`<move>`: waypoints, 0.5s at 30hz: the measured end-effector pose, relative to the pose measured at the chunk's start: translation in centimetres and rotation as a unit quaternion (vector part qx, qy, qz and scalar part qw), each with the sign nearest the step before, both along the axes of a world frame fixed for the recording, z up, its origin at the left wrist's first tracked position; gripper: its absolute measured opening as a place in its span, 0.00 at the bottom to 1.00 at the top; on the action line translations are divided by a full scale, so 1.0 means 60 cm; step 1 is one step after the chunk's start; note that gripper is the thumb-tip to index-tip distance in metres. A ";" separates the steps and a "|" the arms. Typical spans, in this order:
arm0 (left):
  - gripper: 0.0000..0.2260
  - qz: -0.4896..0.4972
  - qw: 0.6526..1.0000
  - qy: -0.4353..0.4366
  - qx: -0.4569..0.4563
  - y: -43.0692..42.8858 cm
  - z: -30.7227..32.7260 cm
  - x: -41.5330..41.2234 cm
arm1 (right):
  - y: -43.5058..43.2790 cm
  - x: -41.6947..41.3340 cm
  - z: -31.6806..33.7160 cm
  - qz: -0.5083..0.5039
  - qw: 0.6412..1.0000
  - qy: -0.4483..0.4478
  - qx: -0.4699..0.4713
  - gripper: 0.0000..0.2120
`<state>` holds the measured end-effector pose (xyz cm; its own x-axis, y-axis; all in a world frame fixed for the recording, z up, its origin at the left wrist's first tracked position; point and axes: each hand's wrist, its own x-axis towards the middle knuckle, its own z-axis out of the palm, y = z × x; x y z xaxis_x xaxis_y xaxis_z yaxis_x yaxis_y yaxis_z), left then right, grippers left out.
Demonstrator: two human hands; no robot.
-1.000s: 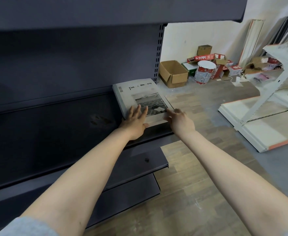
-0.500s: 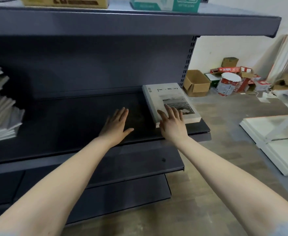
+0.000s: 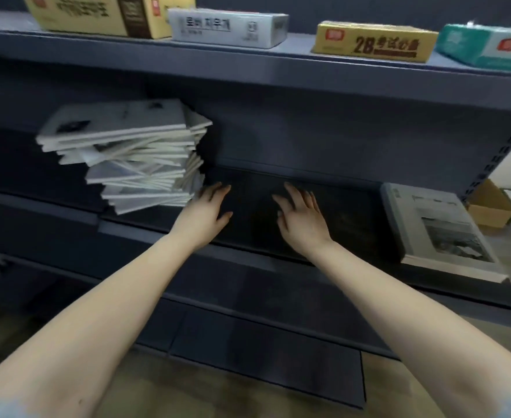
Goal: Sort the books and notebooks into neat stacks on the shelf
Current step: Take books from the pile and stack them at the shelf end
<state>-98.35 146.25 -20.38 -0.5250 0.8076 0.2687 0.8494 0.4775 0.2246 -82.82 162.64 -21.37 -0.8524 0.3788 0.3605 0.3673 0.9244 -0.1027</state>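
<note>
Forearms outstretched over dark shelf (image 3: 332, 212), left hand (image 3: 207, 211) fingers straight beside untidy book stack (image 3: 133, 155), right hand (image 3: 302, 218) splayed, empty, single book (image 3: 438, 230) at shelf's right end.

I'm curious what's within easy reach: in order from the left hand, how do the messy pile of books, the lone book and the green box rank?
1. Messy pile of books: left of the left hand, fingertips by its edge.
2. Lone book: right end of the same shelf.
3. Green box: upper shelf, far right.
</note>
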 end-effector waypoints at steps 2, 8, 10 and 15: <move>0.25 0.018 1.000 0.007 0.013 -0.040 0.012 -0.020 | -0.032 -0.040 0.011 0.036 0.999 0.011 0.001 0.21; 0.24 0.080 0.997 -0.013 0.021 -0.155 0.029 -0.063 | -0.123 -0.151 0.041 0.130 0.990 0.054 0.003 0.20; 0.23 0.103 0.994 -0.007 0.028 -0.195 0.034 -0.077 | -0.153 -0.187 0.052 0.158 0.985 0.067 0.001 0.21; 0.21 0.161 0.986 0.008 0.043 -0.284 0.060 -0.128 | -0.230 -0.271 0.090 0.212 0.973 0.088 0.013 0.23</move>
<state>-106.03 129.21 -16.81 -0.7458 0.5731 0.3396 0.6604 0.7032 0.2636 -99.10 148.84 -15.99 -0.8542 -0.0041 0.5199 -0.0681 0.9922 -0.1041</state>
